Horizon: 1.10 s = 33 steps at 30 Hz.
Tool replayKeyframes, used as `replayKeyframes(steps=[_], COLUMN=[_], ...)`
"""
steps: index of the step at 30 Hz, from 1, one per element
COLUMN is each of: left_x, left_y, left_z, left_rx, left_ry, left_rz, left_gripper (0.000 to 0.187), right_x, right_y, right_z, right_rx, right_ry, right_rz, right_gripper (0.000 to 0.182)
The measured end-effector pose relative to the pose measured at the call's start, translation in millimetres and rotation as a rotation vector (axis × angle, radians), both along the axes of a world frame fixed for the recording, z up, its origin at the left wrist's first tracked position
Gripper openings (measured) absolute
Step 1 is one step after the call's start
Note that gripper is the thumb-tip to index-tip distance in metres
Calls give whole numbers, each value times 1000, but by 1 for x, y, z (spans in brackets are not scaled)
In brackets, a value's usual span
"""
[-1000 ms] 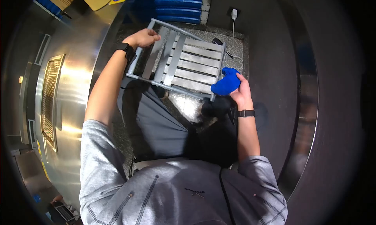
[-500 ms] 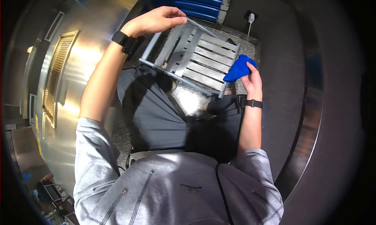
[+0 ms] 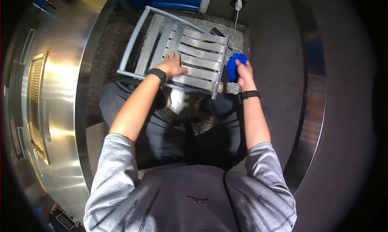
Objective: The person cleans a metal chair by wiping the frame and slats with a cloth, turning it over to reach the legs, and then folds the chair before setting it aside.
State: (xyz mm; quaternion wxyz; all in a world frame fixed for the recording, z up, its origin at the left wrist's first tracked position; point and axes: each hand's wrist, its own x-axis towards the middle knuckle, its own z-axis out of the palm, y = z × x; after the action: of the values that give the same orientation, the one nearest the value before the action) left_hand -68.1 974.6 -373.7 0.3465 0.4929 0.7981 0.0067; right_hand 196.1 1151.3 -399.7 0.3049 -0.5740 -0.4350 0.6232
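Note:
A grey slatted metal chair (image 3: 198, 73) lies tilted in front of my knees, its tubular frame facing me. My left hand (image 3: 171, 65) is over its slats near the middle, fingers spread, apparently touching them and holding nothing. To the right of the chair, my right hand (image 3: 245, 73) grips a bunched blue cloth (image 3: 233, 69) between thumb and fingers. The cloth hangs just beyond the chair's right-hand tube, apart from it as far as I can see.
A stainless steel counter (image 3: 62, 98) with a mesh panel (image 3: 37, 98) runs along the left. On the right is a dark wall (image 3: 275, 62) with a white plug (image 3: 238, 6) and its cable. Blue slats (image 3: 178, 2) stand at the back. A black object (image 3: 217, 32) lies behind the chair.
My left hand has come off the chair's upper frame and down onto its slats. My right hand, still with the blue cloth, has shifted slightly left. The view has moved too.

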Motion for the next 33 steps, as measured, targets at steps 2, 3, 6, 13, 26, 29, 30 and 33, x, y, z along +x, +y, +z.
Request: replayKeyframes(steps=[2,3,6,13,26,29,30,33], left_x=[30,38,47,48,52,48,49,45], left_y=[2,2,-3,-18,-24,-24,-25,-27], left_z=[2,-3,-35,-61,-66,-62,-60,-60], left_rx=[-275,-297,-257,-51,36,30,19,37], left_ry=[-1,40,136,168,155,170,175,149], left_rz=[-74,-73,-62,-36,12,-27,-50,-89], left_gripper=[118,121,128,126,131,131,131,129], right_x=[-8,-20,-42,-81,-79,-69,-63,-42], right_y=[10,6,23,101,122,112,110,90], right_z=[-29,-18,-38,-75,-56,-54,-58,-53], right_rx=[-18,-17,139,598,-33,-66,-45,-52], right_ry=[-58,-70,-82,-358,-111,-111,-181,-310], right_rz=[44,38,50,112,91,33,58,163], right_gripper=[50,48,47,38,34,39,40,47])
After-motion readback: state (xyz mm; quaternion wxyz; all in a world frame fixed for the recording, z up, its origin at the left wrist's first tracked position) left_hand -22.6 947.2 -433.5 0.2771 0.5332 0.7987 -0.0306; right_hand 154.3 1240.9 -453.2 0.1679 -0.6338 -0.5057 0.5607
